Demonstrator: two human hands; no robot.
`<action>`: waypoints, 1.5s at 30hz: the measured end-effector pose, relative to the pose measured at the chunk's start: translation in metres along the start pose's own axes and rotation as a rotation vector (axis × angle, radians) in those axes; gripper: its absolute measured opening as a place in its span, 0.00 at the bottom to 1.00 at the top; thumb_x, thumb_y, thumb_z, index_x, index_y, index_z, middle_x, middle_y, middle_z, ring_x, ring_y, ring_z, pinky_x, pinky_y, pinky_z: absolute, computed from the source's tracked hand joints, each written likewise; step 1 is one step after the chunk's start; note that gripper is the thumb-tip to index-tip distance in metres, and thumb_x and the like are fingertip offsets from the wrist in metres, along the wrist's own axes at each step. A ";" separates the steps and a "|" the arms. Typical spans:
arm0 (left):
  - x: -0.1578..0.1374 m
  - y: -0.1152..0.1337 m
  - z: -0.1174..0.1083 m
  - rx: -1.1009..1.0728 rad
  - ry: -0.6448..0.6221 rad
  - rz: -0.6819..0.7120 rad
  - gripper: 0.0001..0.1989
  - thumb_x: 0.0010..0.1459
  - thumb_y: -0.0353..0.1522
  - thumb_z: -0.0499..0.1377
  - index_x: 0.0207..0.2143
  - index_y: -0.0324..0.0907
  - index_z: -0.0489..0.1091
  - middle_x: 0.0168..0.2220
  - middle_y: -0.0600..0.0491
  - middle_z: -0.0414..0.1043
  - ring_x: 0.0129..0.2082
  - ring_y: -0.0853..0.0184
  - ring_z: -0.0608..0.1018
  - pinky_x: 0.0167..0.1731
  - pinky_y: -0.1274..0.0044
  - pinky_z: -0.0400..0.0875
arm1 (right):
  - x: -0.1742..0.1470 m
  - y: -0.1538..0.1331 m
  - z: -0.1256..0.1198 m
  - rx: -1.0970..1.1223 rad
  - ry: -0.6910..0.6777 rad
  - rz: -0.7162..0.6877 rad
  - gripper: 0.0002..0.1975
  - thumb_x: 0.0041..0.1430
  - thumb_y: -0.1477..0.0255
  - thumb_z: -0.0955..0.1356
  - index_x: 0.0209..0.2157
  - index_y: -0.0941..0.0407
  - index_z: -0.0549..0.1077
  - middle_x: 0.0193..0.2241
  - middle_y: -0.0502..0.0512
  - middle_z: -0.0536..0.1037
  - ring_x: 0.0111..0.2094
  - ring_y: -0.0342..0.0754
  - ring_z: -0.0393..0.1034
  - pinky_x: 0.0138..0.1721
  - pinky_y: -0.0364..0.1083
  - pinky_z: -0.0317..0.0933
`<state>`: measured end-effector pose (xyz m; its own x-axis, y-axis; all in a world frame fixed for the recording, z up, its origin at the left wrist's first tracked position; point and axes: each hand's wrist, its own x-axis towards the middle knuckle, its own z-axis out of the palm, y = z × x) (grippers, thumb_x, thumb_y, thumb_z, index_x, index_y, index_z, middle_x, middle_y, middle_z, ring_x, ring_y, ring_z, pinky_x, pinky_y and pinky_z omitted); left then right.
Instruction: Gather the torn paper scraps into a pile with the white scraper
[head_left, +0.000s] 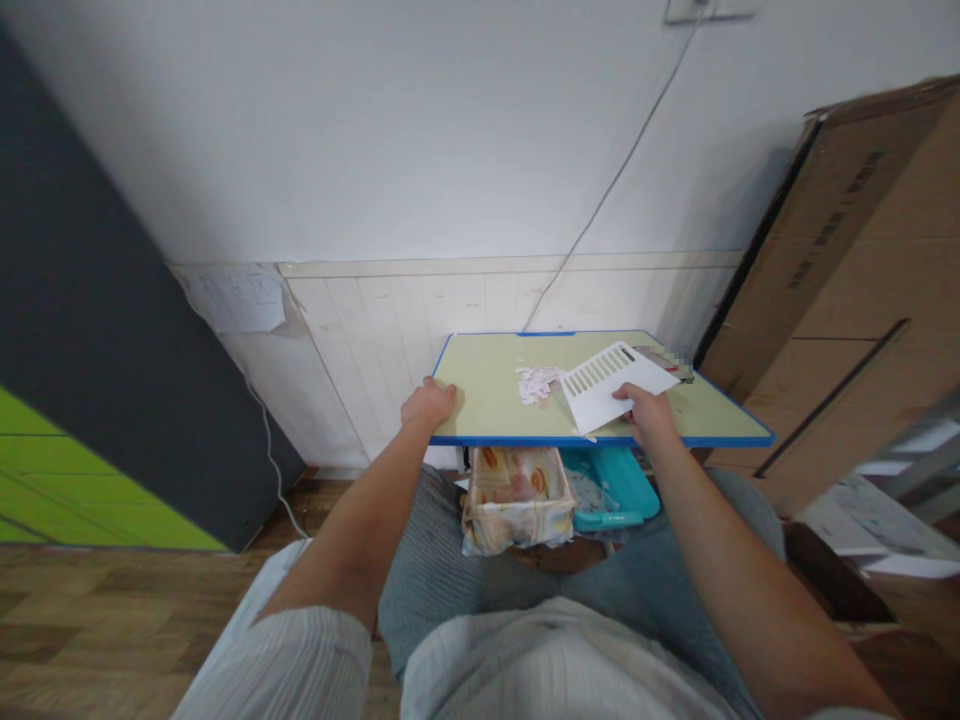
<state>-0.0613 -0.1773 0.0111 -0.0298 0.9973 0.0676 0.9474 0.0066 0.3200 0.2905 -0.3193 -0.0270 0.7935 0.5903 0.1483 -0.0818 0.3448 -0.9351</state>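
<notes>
Fingers [624, 392] of the right hand [651, 415] are clamped, in the head view, on the near right part of a white slotted card [602, 402], a digit showing on its upper face. Take a clock laid on the pale green surface [487, 365], twelve toward the wall [375, 140]: the card sits just off centre, toward three. Near its slotted end, toward nine, lies a loose heap of pinkish-white scraps [536, 384]; whether they touch, I cannot tell. The left hand [430, 404] rests curled at the rim between eight and nine; whether its fingers grip there, I cannot tell.

At two, a blurred item [669, 362] is partly covered by the card. Under the near rim, toward seven, sits a basket with patterned cloth [517, 495], and beside it, toward five, a teal basin [634, 495]; the surface hides the back of both. Tall cardboard boxes [855, 290] crowd in at two to three. A cable [600, 205] climbs the wall from eleven toward one. At nine, well apart, stands a dark cabinet [112, 290].
</notes>
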 end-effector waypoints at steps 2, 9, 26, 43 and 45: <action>0.001 -0.001 0.001 -0.001 0.002 0.001 0.34 0.75 0.50 0.50 0.70 0.35 0.66 0.66 0.26 0.76 0.65 0.40 0.81 0.61 0.56 0.76 | 0.001 -0.001 0.000 0.016 0.007 0.004 0.21 0.32 0.71 0.73 0.34 0.55 0.76 0.29 0.47 0.78 0.24 0.42 0.63 0.15 0.40 0.47; 0.001 -0.001 0.003 -0.007 0.005 0.011 0.34 0.75 0.49 0.50 0.70 0.33 0.66 0.66 0.26 0.76 0.65 0.40 0.81 0.61 0.56 0.76 | 0.004 0.002 0.003 0.005 0.027 -0.004 0.23 0.33 0.72 0.75 0.37 0.54 0.75 0.29 0.45 0.79 0.23 0.42 0.65 0.15 0.39 0.52; 0.001 -0.001 0.002 -0.011 0.003 0.006 0.35 0.75 0.50 0.50 0.70 0.34 0.66 0.66 0.27 0.76 0.65 0.39 0.81 0.61 0.55 0.76 | -0.002 -0.001 0.000 -0.116 -0.084 0.006 0.18 0.34 0.72 0.75 0.33 0.55 0.76 0.24 0.47 0.78 0.22 0.44 0.65 0.15 0.41 0.52; 0.004 -0.002 0.005 -0.007 0.014 0.012 0.34 0.75 0.50 0.50 0.69 0.34 0.66 0.65 0.26 0.76 0.65 0.39 0.81 0.61 0.55 0.76 | 0.001 -0.001 0.000 -0.048 -0.014 0.011 0.21 0.32 0.72 0.74 0.35 0.55 0.75 0.28 0.47 0.79 0.24 0.45 0.66 0.15 0.40 0.49; 0.003 -0.002 0.005 -0.011 0.010 0.009 0.34 0.75 0.50 0.50 0.69 0.34 0.66 0.66 0.26 0.76 0.65 0.39 0.81 0.60 0.55 0.76 | 0.003 -0.001 0.000 -0.049 -0.010 0.014 0.20 0.33 0.72 0.74 0.35 0.55 0.75 0.28 0.47 0.79 0.24 0.44 0.66 0.15 0.40 0.49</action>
<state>-0.0617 -0.1735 0.0065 -0.0243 0.9965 0.0800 0.9442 -0.0035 0.3294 0.2929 -0.3182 -0.0262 0.7861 0.6024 0.1384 -0.0628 0.3007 -0.9517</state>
